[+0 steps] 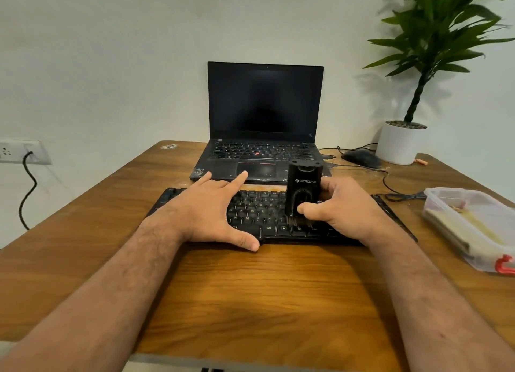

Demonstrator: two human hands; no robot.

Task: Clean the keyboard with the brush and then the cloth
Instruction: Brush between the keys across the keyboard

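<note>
A black keyboard [259, 212] lies across the middle of the wooden table [250, 293]. My right hand [342, 207] grips a black block-shaped brush [303, 187] standing upright, its bristles down on the keys near the bottom row right of centre. My left hand [211, 212] lies flat with spread fingers over the keyboard's left half, thumb at the front edge. I see no cloth lying loose on the table.
An open black laptop [264, 115] with a dark screen stands behind the keyboard. A black mouse [361, 157] and cables lie at the back right beside a potted plant [401, 143]. A clear plastic box [471, 226] with a red clasp sits at the right edge.
</note>
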